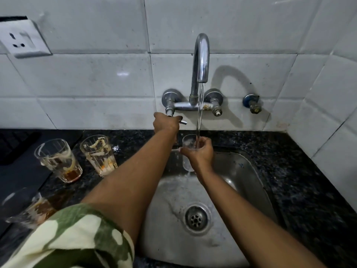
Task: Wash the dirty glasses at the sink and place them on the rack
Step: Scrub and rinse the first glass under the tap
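A white tiled wall (96,80) fills the top of the view, with a socket plate (21,38) at 10 o'clock, cut by the left edge. Below it runs the dark speckled worktop (301,171), and the steel sink (251,180) sits from centre toward 6 o'clock, its near rim cut off at the bottom. A camouflage sleeve (77,240) at 7 o'clock hides part of the worktop and of a blurred third dirty glass (23,206) at 8 o'clock, hard to make out. A dark mat or rack (17,146) at 9 o'clock is too dim to identify.

The tap (201,60) at 12 o'clock runs water into the glass (190,144) just right of centre, held over the sink. The right hand (201,153) wraps around that glass, covering its middle. The left hand (166,123), just at 11 o'clock of it, grips the tap's left handle (182,121); its fingers are hidden. Two stained glasses (58,160) (99,154) stand upright on the worktop at 9 o'clock, well apart from both hands.
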